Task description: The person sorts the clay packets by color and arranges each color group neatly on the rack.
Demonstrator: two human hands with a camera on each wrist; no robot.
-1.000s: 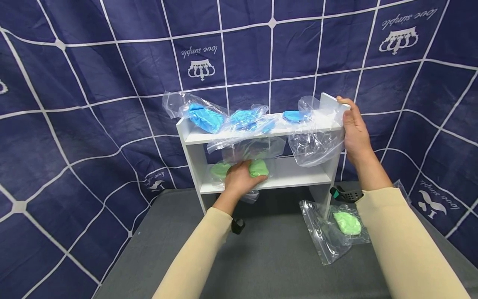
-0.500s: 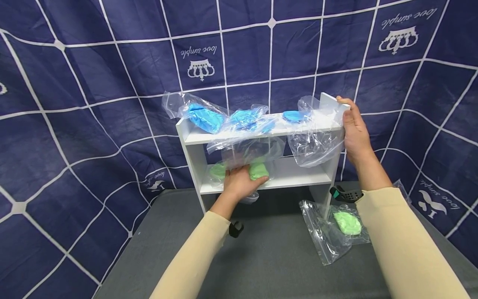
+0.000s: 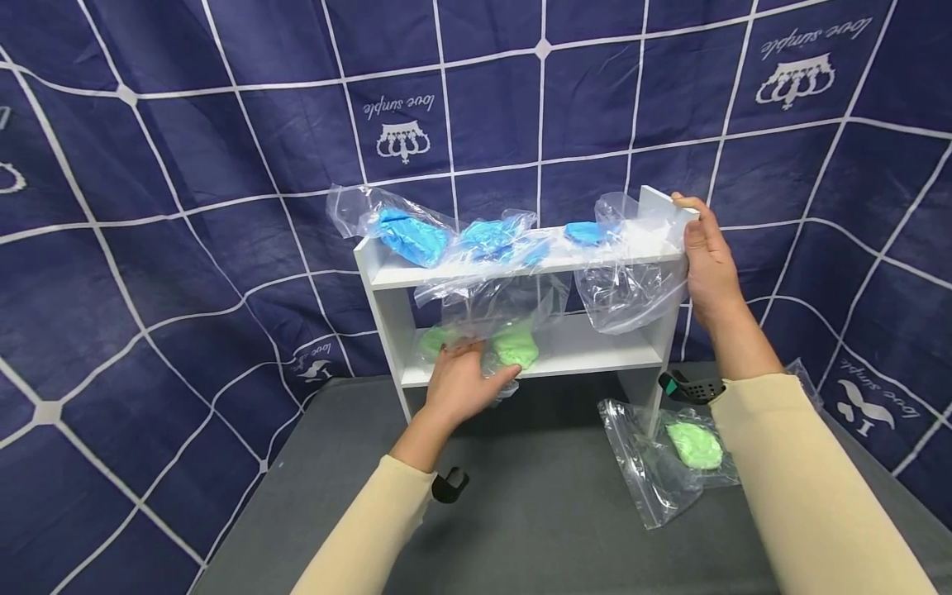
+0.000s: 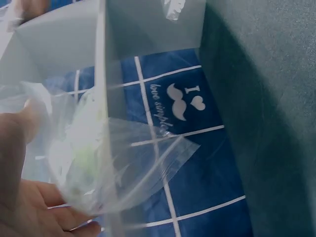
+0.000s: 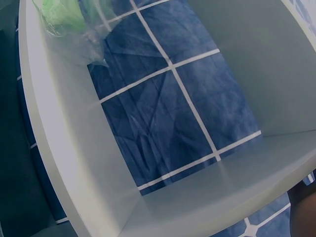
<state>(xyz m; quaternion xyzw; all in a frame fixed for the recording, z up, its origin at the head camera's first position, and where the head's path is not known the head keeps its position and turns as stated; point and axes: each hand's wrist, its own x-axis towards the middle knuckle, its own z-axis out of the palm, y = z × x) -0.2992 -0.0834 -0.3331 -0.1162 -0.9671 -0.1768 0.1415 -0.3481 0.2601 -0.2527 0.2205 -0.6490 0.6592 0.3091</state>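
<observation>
My left hand point(image 3: 463, 384) is at the lower board of a white shelf point(image 3: 595, 351), thumb and fingers spread beside a clear zip bag with a light green lump point(image 3: 516, 345). In the left wrist view the bag point(image 4: 133, 168) overhangs the board's front edge, between thumb and fingers. A second green lump point(image 3: 435, 340) in a bag lies left of it, partly behind the fingers. My right hand point(image 3: 710, 260) grips the top of the shelf's right side panel, thumb in front. Bagged blue lumps point(image 3: 412, 238) lie along the upper board, some bags hanging over its edge.
Right of the shelf, on the dark grey table point(image 3: 535, 512), lies another zip bag with a green lump point(image 3: 695, 445). A navy curtain point(image 3: 491, 107) with white lines hangs behind and at both sides.
My left hand has drawn back from among the green bags toward the shelf's front, its thumb coming off the right-hand green lump. The right hand keeps its grip on the side panel.
</observation>
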